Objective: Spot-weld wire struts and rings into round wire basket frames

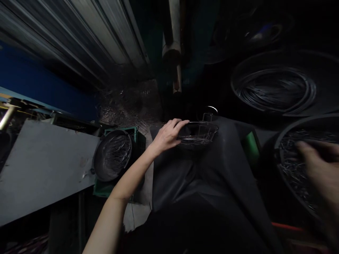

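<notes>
From where I stand, the round, silvery basket of thin metal wire [197, 140] sits just to the right of the person's left hand [168, 135], its near edge under the fingers, over the dark cloth covering the lap [180, 180]. That hand is closed on the rim, index finger stretched along the upper ring and thumb tucked at the lower side. The bare left forearm [134, 178] reaches forward and inward, slanting toward the middle of the body. The right hand [321, 165], well apart, is out to the side with its fingers pointing inward, above a large, dark, round tub [277, 150] of loose, shiny metal pieces [292, 176]; it is blurred, and I cannot tell whether it holds anything. I count two hands, one basket and three round tubs. Beyond the tub at the right hand is a dark tub [235, 74] with one wide coil of grey wire [305, 91]; the third, a black tub [102, 173] with a tangle of thin wire lengths [118, 151], is at the left with one green plastic crate [102, 190], just beside one flat grey board [47, 162]. The metal pieces are too many and too smeared to count. One bright green object [250, 146] shows between the lap and the tub at the right hand.
</notes>
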A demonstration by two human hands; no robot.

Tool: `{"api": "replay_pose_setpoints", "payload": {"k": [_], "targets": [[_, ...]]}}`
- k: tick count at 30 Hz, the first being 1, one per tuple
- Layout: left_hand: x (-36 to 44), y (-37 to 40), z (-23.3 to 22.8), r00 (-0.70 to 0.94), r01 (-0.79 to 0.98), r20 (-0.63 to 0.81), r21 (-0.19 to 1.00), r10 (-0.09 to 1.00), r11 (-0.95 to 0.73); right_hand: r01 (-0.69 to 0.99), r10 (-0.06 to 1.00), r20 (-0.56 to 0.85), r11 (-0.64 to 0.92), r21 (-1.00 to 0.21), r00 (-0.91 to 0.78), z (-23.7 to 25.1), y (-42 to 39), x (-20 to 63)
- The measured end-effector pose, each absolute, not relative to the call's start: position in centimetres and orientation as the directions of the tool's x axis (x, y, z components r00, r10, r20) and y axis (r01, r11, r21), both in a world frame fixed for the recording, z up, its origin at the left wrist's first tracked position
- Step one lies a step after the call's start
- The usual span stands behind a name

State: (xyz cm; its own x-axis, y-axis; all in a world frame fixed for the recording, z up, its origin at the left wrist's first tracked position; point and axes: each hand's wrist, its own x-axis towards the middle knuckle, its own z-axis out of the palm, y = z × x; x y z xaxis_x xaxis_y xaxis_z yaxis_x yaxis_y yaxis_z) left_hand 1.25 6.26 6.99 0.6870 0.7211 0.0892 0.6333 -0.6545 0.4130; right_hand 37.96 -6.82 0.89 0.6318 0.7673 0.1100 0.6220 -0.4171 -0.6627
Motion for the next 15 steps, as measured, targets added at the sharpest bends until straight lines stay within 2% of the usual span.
{"api": "replay_pose_setpoints", "payload": {"k": [2,4,7,10,13,15], "targets": [[0.9,6.7,7.3,0.654,0.635,0.136,0.435,0.744,-0.638,0.662,0.850,0.141,-0.280,-0.695,0.508,1.2,-5.8,33.2],[0.5,7.3,7.6,0.610,0.647,0.178,0.452,0.772,-0.614,0.650,0.942,0.079,-0.162,-0.743,0.325,0.5,-5.1,29.9],[0.2,8.2,7.9,0.557,0.665,0.226,0.455,0.799,-0.592,0.568,0.954,-0.022,-0.196,-0.799,0.298,0.9,-3.7,27.7],[0.2,9.0,7.7,0.528,0.691,0.247,0.432,0.812,-0.580,0.388,0.949,-0.096,-0.213,-0.897,0.300,4.4,-1.1,26.2],[0.6,9.3,7.5,0.512,0.729,0.246,0.383,0.823,-0.568,0.193,0.979,-0.149,-0.174,-0.966,0.138,7.7,2.7,23.4],[0.8,9.3,7.4,0.498,0.749,0.256,0.354,0.828,-0.560,0.114,0.983,-0.175,-0.180,-0.977,0.052,8.2,5.2,21.5]]}}
